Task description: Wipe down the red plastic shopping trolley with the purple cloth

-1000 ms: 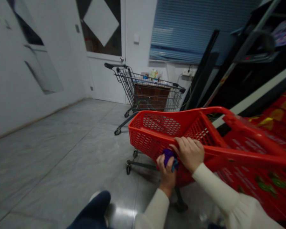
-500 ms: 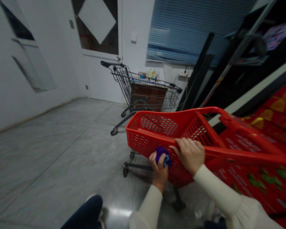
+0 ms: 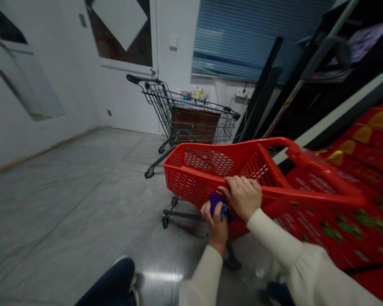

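Room: grey tiled floor [image 3: 67, 204] lay smooth.
Cart: red perforated plastic shopping cart [image 3: 210, 170] stood on castors.
Right hand [image 3: 242, 197]: fingers curled over its rim.
Left hand [image 3: 217, 223]: fingers closed round the small purple-and-teal cloth [image 3: 216, 203], pressed against the cart's side.
Risk: pressure could have rolled the cart away.

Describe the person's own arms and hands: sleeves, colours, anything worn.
Both arms wear long cream-white sleeves down to the wrists. The left sleeve looks smooth; the right sleeve looks fuller and gathers toward the upper arm. The left hand and right hand are bare: no gloves, and no ring, watch or bracelet shows.
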### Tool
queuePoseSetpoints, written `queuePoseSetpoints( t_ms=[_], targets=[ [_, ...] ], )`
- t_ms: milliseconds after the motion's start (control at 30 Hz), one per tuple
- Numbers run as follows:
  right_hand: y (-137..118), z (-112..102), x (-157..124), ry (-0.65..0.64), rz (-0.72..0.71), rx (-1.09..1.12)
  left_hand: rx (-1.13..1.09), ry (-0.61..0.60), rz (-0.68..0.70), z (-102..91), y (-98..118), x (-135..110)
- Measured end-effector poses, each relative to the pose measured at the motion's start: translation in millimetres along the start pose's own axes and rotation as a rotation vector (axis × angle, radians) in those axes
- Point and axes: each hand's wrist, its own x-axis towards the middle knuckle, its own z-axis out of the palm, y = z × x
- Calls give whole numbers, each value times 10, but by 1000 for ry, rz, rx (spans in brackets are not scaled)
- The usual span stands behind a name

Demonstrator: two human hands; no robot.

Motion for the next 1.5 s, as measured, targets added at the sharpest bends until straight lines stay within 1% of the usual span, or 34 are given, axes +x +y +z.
queuePoseSetpoints(
  t_ms=[67,100,167,200,267,300,333,367,400,467,500,533,567,633,700,733,767,800,833,900,933,967,1033,1133,1167,1200,1233,1333,1367,1400,1500],
  targets=[
    [-18,0,12,-3,-1,10,1,76,-113,35,-46,138],
    [-29,-2,23,-9,5,12,-6,95,-121,57,-53,153],
    [-39,-26,54,-37,27,12,-14,75,-49,87,-49,45],
    [-30,-53,70,-64,25,14,-16,27,2,89,-51,-50],
    [30,-146,90,-149,-39,25,-36,-60,80,68,-89,-203],
    [84,-209,91,-195,-87,27,-38,-99,53,52,-125,-217],
    [150,-276,86,-240,-141,27,-40,-107,-7,38,-165,-175],
    [223,-342,77,-262,-163,13,-46,-111,-80,33,-201,-86],
    [299,-400,67,-268,-130,-24,-66,-82,-157,39,-225,32],
    [430,-470,51,-295,-70,-97,-117,-23,-263,92,-215,242],
    [476,-478,50,-312,-65,-115,-132,14,-304,134,-176,280],
    [508,-470,54,-323,-65,-124,-139,26,-334,180,-121,252],
    [525,-451,62,-327,-73,-122,-133,20,-341,225,-58,158],
    [533,-398,85,-314,-87,-105,-122,-60,-266,289,45,-158],
    [528,-352,102,-295,-89,-95,-116,-118,-184,302,64,-447],
    [527,-337,105,-286,-86,-95,-124,-147,-174,291,39,-512],
    [526,-328,104,-278,-82,-96,-138,-168,-165,275,-2,-508],
    [526,-324,101,-270,-75,-97,-148,-177,-174,259,-50,-443],
    [523,-323,97,-263,-69,-97,-145,-166,-221,247,-96,-334],
    [511,-324,91,-252,-61,-89,-143,-92,-311,241,-163,-106],
    [501,-324,91,-247,-58,-83,-149,-72,-342,241,-180,-41],
    [490,-322,92,-242,-54,-78,-153,-63,-365,237,-188,-32],
    [473,-310,98,-236,-45,-73,-161,-99,-394,203,-200,-173],
    [475,-283,103,-232,-36,-81,-184,-229,-410,109,-257,-474],
    [482,-276,101,-233,-35,-84,-196,-259,-409,87,-285,-501],
    [488,-271,99,-234,-34,-86,-204,-263,-409,78,-312,-471],
    [494,-268,96,-235,-33,-86,-207,-244,-409,85,-333,-392],
    [494,-273,90,-239,-27,-84,-154,-45,-455,179,-325,-85],
    [491,-277,90,-239,-22,-83,-125,6,-474,213,-297,-42],
    [489,-280,91,-241,-18,-83,-109,24,-480,235,-263,-55],
    [499,-286,90,-248,-12,-86,-129,-76,-448,211,-206,-313]
  ],
)
